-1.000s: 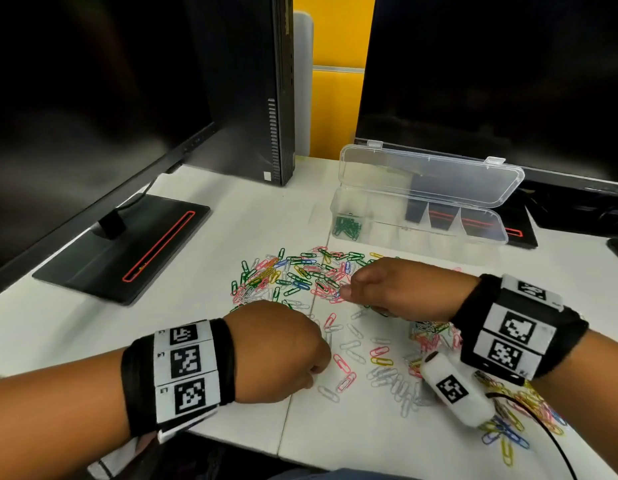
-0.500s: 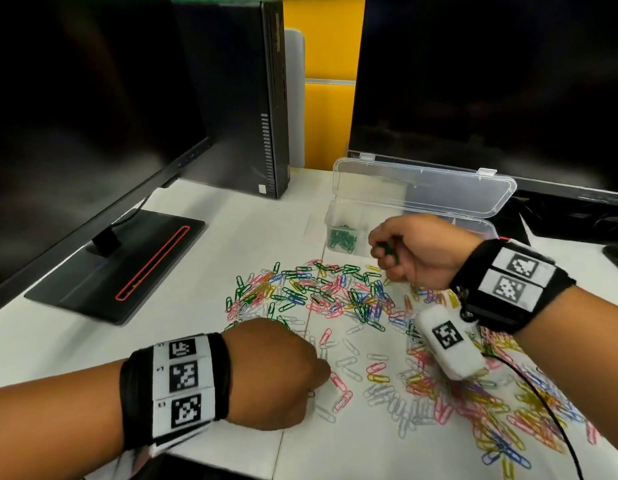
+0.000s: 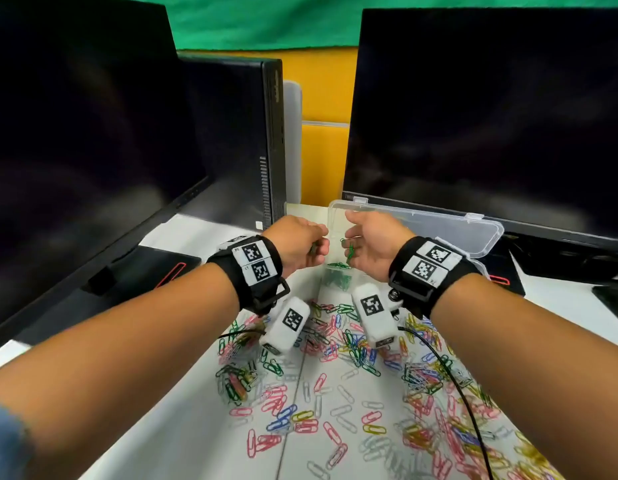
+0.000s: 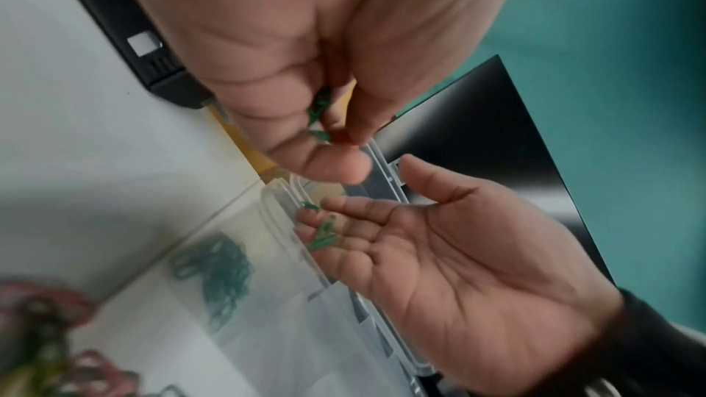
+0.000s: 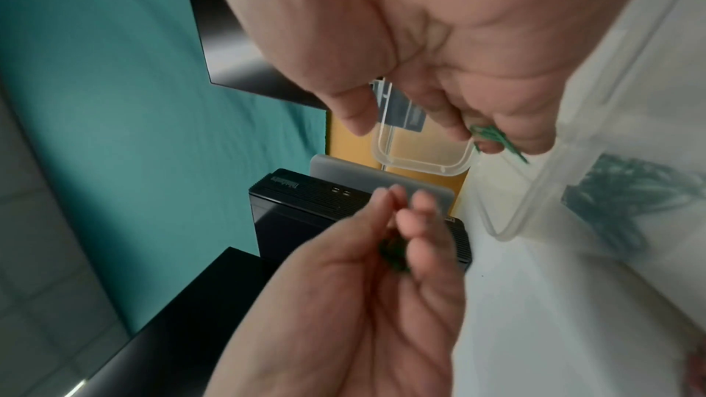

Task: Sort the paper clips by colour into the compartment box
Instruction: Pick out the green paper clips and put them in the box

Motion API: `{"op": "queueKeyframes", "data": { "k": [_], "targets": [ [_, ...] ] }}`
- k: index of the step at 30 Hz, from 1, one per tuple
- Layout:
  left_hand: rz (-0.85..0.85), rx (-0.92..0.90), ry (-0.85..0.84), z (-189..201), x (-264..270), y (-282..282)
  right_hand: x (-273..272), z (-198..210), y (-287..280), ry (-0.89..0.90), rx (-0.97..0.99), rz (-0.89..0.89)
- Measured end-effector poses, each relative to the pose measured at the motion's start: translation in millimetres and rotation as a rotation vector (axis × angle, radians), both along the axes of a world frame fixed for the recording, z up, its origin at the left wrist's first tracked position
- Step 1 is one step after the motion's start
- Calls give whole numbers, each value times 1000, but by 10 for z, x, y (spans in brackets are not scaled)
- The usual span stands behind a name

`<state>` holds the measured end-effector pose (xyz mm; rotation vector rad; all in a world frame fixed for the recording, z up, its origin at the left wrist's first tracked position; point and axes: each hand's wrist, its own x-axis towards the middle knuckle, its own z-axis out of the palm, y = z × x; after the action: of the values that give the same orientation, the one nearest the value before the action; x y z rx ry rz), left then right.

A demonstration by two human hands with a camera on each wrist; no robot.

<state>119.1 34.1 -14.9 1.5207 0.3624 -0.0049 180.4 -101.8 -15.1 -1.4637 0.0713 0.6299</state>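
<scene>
1. Head view: your left hand and right hand are both raised over the left end of the clear compartment box, which sits open at the far edge of the tabletop in front of the right monitor. The left fingers are curled round a few green clips. The right palm is turned up and relaxed, with loose green clips lying across its fingers. A small green heap already lies in the leftmost compartment.

2. Left wrist view: your left hand pinches green clips between thumb and fingertips. Your right hand lies flat and open, clips resting on it, not gripped. Both hover above the box's end compartment, where the green heap shows through the plastic.

3. Right wrist view: the right fingers are barely bent, and green clips slide off them towards the box. The left hand cups its dark green bunch.

4. Progress, as I judge it: you are early. Only green has been started; the other compartments look empty, and the big mixed spread of clips in pink, blue, yellow, silver and more green remains on the near half of the tabletop.
</scene>
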Motion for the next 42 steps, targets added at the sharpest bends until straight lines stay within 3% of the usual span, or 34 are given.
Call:
{"op": "queueKeyframes", "data": {
  "k": [6,9,13,15,19,22,27,30,36,42],
  "targets": [
    [-70,-132,122,66,239,-105,112,-4,-68,-13,48,18],
    [-173,-101,127,83,260,-69,144,-1,-110,-20,47,43],
    [-176,-12,43,173,138,27,27,39,-137,-137,-49,89],
    [-250,307,-14,254,-51,145,-137,80,-159,-331,-213,178],
    [-614,1255,85,232,-594,533,-551,69,-272,-852,-645,642],
    [-682,1541,291,3,-899,779,-739,-71,-195,-1115,-890,933],
    [-517,1496,298,-270,-1098,1048,-820,-298,167,-1181,-973,1043],
    [-477,1334,199,-383,-1167,1102,-870,-367,337,-1157,-948,1031],
    [-472,1287,120,-503,-1258,1175,-936,-459,460,-1183,-930,1088],
    [-512,1323,71,-500,-1292,1149,-907,-473,431,-1236,-842,918]
  ]
}}
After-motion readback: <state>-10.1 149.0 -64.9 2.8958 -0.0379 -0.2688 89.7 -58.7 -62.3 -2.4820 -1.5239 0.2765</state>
